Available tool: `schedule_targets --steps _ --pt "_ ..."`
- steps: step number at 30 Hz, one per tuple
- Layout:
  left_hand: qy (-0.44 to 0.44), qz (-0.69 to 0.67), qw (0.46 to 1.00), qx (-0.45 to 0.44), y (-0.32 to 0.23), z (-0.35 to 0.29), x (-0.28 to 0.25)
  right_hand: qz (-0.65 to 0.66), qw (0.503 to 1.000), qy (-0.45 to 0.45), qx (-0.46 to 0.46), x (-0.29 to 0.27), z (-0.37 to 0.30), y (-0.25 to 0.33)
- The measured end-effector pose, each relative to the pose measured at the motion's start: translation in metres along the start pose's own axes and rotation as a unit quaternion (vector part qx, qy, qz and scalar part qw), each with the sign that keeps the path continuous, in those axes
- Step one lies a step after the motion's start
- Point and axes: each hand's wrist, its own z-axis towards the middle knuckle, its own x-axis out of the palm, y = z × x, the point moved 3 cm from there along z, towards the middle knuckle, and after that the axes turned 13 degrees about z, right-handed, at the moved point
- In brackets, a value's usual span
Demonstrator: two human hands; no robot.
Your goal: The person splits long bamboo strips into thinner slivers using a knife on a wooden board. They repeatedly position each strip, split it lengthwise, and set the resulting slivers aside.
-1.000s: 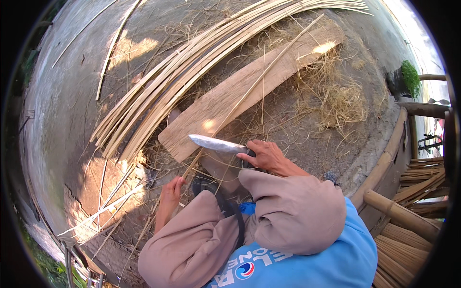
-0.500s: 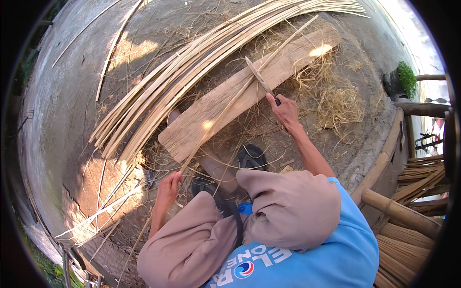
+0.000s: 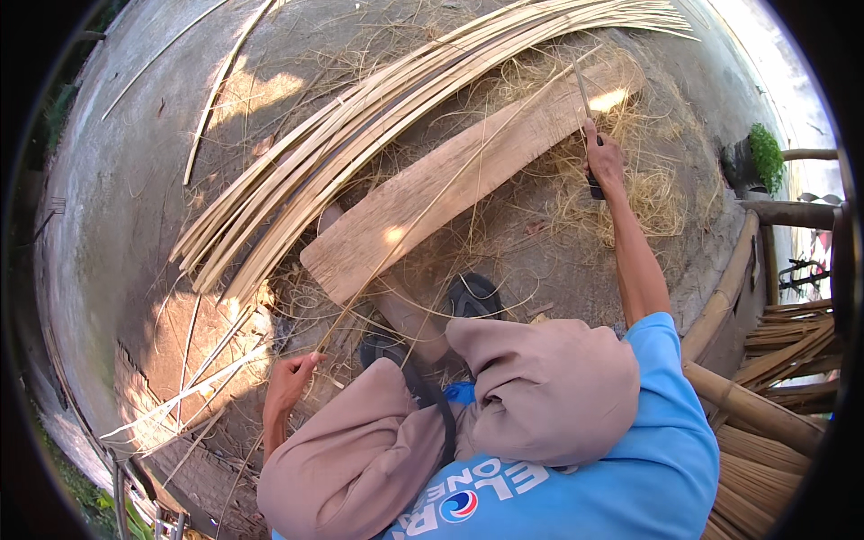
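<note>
My left hand point(image 3: 292, 374) is low beside my left knee, pinching the near end of a thin bamboo strip point(image 3: 425, 218). The strip slants away over a long wooden board point(image 3: 481, 175) to the board's far right end. In my right hand point(image 3: 607, 162) is a knife point(image 3: 581, 90), gripped by its dark handle. Its narrow blade points away from me and meets or lies over the strip near the far end; I cannot tell whether they touch. The board lies tilted across the ground, past my sandalled feet point(image 3: 474, 295).
A large bundle of split bamboo strips point(image 3: 360, 117) lies beyond the board. Curly shavings point(image 3: 648, 184) heap at the right. Loose strips point(image 3: 193, 391) lie at the left. Bamboo railing point(image 3: 756, 409), more stacked strips point(image 3: 756, 477) and a potted plant point(image 3: 765, 157) stand at the right.
My right hand has moved far and to the right with the knife, from mid-board to the strip's far end. My left hand has drawn slightly back and left with the strip.
</note>
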Motion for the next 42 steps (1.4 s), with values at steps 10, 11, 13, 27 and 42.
schedule_targets --steps 10,11,13,27,42 --pt "-0.036 0.152 0.982 0.110 -0.088 0.035 0.041 0.141 0.987 0.077 0.025 0.064 -0.130 0.013" --pt "-0.075 0.206 0.967 0.129 -0.090 0.036 0.053 0.117 0.987 0.105 0.031 0.064 -0.133 0.015" --pt "-0.147 0.262 0.940 0.162 -0.091 0.040 0.073 0.074 0.985 0.147 0.049 0.071 -0.140 0.013" --pt "-0.258 0.356 0.884 0.158 -0.111 0.050 0.077 -0.092 0.953 0.270 -0.105 0.087 -0.195 0.042" --pt "-0.187 0.369 0.902 0.124 -0.052 0.023 0.062 -0.116 0.948 0.264 -0.134 0.076 -0.170 0.033"
